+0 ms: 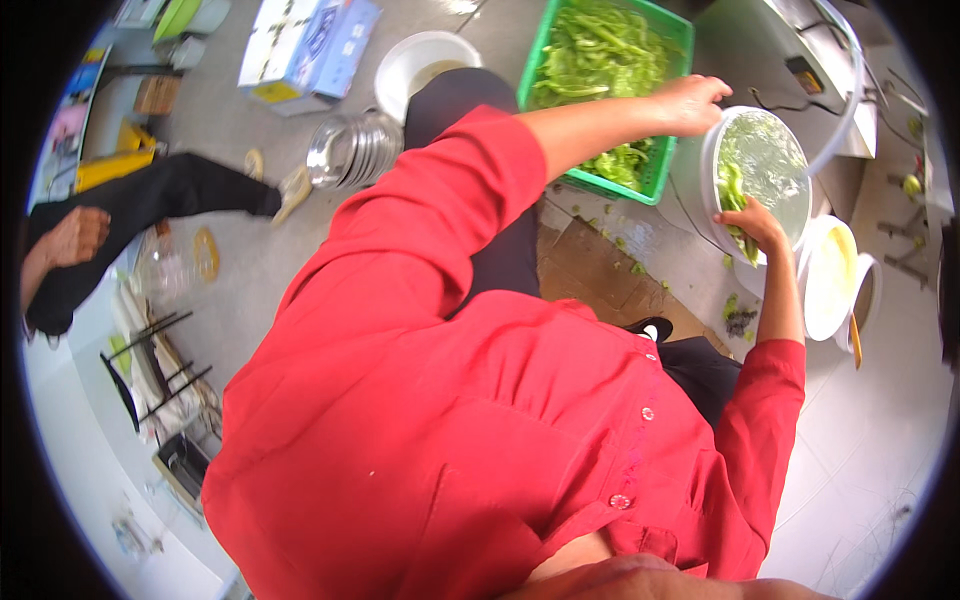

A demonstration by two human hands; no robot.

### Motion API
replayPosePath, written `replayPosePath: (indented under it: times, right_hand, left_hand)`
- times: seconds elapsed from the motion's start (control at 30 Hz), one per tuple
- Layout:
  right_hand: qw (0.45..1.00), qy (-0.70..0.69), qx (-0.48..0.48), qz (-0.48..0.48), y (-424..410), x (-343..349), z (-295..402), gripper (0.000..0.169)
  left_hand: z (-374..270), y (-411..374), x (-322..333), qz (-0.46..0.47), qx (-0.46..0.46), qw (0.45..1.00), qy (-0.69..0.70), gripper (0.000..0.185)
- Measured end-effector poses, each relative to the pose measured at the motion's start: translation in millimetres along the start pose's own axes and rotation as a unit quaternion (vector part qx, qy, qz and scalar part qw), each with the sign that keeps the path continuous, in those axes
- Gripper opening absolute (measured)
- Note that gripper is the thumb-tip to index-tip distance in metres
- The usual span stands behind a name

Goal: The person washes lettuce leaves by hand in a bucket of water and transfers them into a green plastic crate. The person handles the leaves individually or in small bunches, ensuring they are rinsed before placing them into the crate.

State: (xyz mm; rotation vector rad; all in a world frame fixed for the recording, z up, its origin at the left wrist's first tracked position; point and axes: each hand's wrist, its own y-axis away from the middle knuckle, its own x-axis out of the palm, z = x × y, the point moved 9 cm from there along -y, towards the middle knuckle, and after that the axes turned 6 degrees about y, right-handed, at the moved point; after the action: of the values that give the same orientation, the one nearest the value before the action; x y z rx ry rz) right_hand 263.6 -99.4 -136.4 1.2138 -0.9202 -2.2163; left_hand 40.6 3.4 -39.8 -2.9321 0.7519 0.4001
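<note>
My left hand [694, 105] reaches over the right side of a green plastic crate [541, 56], close to the rim of a white bucket [712, 176]. Its fingers are loosely bent, with nothing visible in them. Long green leafy vegetables [600, 45] fill the crate. My right hand [757, 225] grips a bunch of the green leaves [730, 184] at the near side of the bucket, over the water [765, 157]. A pale hose [851, 97] curves down to the bucket's right side.
A white basin [390, 71], stacked metal bowls [356, 150] and a cardboard box [289, 52] stand on the floor to the left. Another person's leg [187, 184] and hand [79, 236] are at far left. White buckets [829, 277] stand at right. Leaf scraps [637, 268] lie on the floor.
</note>
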Motion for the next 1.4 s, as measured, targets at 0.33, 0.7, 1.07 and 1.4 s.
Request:
replayPosePath:
  times: [0.33,0.7,1.07,1.4]
  right_hand:
    - [0.997,-0.056,-0.025,-0.041,12,-33,-34,0.029]
    - [0.981,-0.15,-0.038,-0.118,43,-72,-58,0.03]
    - [0.939,-0.026,-0.127,-0.318,46,-131,48,0.031]
    - [0.948,-0.025,-0.167,-0.269,-39,-86,234,0.068]
  left_hand:
    - [10,1,-8,-0.02,-0.031,0.999,-0.005,0.05]
    - [10,8,-8,-0.015,-0.042,0.999,-0.025,0.049]
    - [14,-28,-120,-0.312,0.194,0.925,0.1,0.035]
    - [86,-28,-170,-0.325,-0.067,0.877,0.348,0.039]
